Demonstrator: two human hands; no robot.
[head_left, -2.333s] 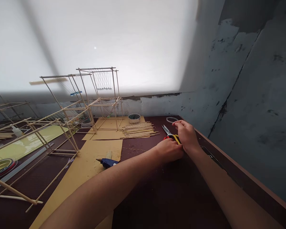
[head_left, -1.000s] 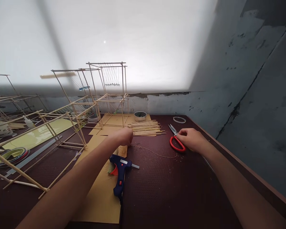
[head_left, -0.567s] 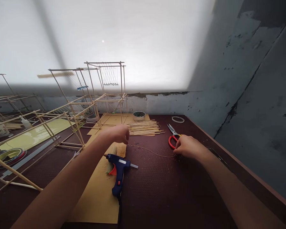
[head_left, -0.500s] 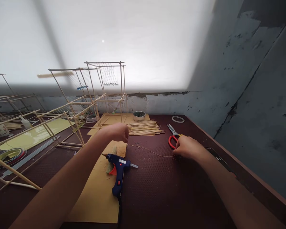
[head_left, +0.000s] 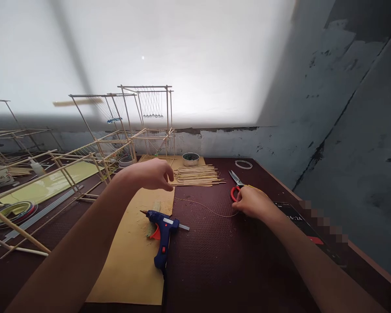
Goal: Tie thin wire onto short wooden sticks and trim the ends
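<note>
My right hand (head_left: pixel 252 202) rests on the dark table, fingers closed in a pinch on the end of a thin string (head_left: pixel 204 206) that curves left across the table. Red-handled scissors (head_left: pixel 234 184) lie just beyond that hand, touching it. My left hand (head_left: pixel 153 174) hovers above the yellow card sheet (head_left: pixel 133 252), fingers loosely apart and holding nothing, close to a bundle of thin wooden sticks (head_left: pixel 197 174). A blue glue gun (head_left: pixel 162 230) lies on its side below the left hand, nozzle pointing left.
Wooden stick frames (head_left: pixel 143 126) strung with threads and beads stand at the back left. A small round tin (head_left: pixel 190 158) and a white ring (head_left: pixel 243 164) sit near the wall. A phone (head_left: pixel 299 221) lies by the table's right edge. Tape rolls (head_left: pixel 11 211) lie far left.
My left hand has risen off the card and opened its fingers. My right hand came off the scissors' handle and pinched the string's end, staying near the scissors.
</note>
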